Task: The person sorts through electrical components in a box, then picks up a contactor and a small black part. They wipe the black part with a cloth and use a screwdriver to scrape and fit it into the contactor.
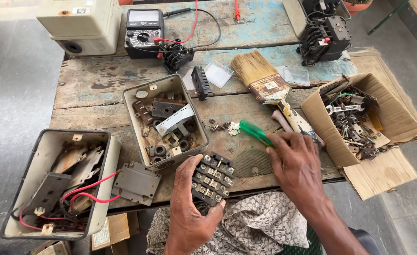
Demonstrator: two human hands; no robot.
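Terminal block [212, 178] sits in my left hand [189, 208], fingers wrapped round its lower edge, right at the near edge of the wooden table [95, 85]. My right hand [297, 167] is just right of the block, closed on a green-handled screwdriver [255, 133] that points up and left. Straight behind the block is an open box of small parts [166, 120]. Paintbrush [269, 89] lies behind and right of it, cardboard box of scrap bits [359, 123] further right, multimeter [143, 33] far back.
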